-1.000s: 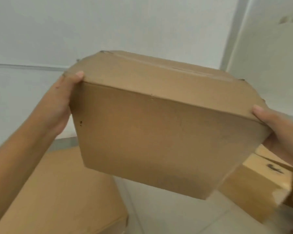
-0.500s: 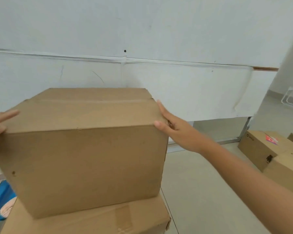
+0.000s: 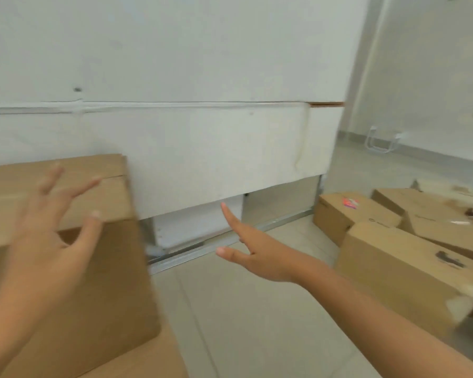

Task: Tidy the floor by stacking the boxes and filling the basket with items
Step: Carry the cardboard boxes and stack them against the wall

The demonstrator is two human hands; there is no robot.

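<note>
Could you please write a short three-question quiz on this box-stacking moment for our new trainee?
1. True or false: the left hand grips the top box.
2. Which sits directly under the top box? A) a lower box B) bare floor C) a basket
3. On which side of the view do the loose boxes lie on the floor?

Key
1. False: its fingers are spread in front of the box and curl round nothing.
2. A.
3. The right side, beyond the right hand, which is open and holds nothing.
</note>
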